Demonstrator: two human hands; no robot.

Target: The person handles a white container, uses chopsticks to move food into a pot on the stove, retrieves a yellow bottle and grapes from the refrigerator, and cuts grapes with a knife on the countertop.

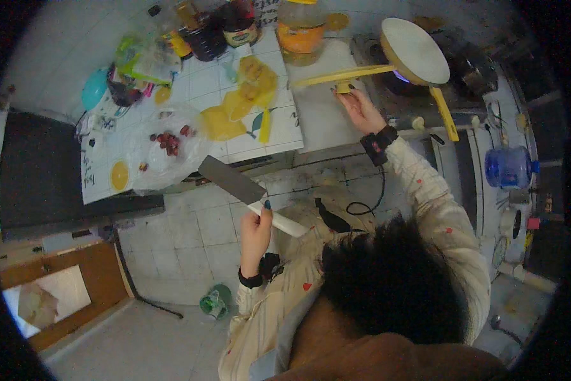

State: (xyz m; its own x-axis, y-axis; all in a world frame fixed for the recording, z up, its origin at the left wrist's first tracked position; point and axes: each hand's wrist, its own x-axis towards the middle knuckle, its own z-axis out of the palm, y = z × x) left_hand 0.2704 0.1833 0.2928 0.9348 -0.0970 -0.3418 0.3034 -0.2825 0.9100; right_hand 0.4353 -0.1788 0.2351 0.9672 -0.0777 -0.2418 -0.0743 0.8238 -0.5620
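My left hand (256, 231) grips a cleaver by its pale handle. The cleaver's broad grey blade (232, 178) points up and left, before the counter edge. My right hand (361, 109) holds a small yellow knob (344, 87) below a long yellow piece (338, 76), which looks like a pan lid seen edge-on. Beyond it, a frying pan (416, 50) with a white inside and yellow outside sits tilted on the gas stove (385, 95). Its yellow handle (442, 112) points toward me. A blue flame (399, 75) shows at the pan's edge.
Dark red pieces (170, 143) lie on a clear plastic bag (185, 159) on the patterned counter mat (285, 128). Bottles and jars (240, 24) line the back, beside a large jug of yellow liquid (302, 38). A black cable (383, 190) hangs below the counter. A green bin (215, 301) stands on the floor.
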